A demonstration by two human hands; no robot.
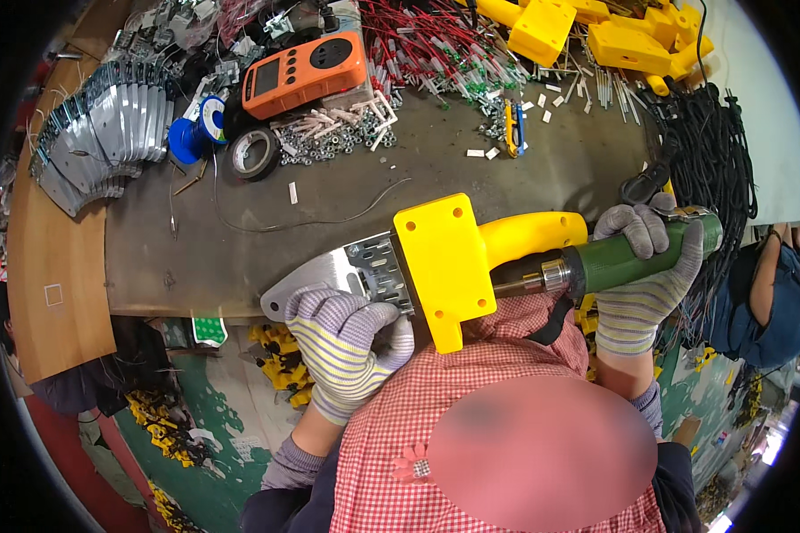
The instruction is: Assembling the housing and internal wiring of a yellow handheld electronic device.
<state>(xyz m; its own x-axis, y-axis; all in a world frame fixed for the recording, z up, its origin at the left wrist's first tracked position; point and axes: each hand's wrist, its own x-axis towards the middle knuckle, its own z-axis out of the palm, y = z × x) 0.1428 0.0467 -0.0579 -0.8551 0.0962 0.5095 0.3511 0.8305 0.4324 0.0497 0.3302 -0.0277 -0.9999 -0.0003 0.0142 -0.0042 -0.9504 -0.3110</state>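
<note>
At the near edge of the bench, a yellow-handled pipe welder (449,266) lies with its flat grey metal plate toward the left. My gloved left hand (351,342) is closed on the plate's near edge, next to the slotted metal guard. My gloved right hand (649,280) wraps round a green power screwdriver (609,263), held almost level. Its bit points left at the right side of the yellow housing, below the handle. Whether the tip touches a screw cannot be made out. Four-cornered holes show on the housing's upper face.
Behind lie an orange meter (304,75), black tape (251,155), a blue spool (196,130), loose nuts and red wires (436,44). Metal plates (107,124) stack at left. Yellow housings (627,44) and black cables (711,160) fill the right. Another person (764,302) is at far right.
</note>
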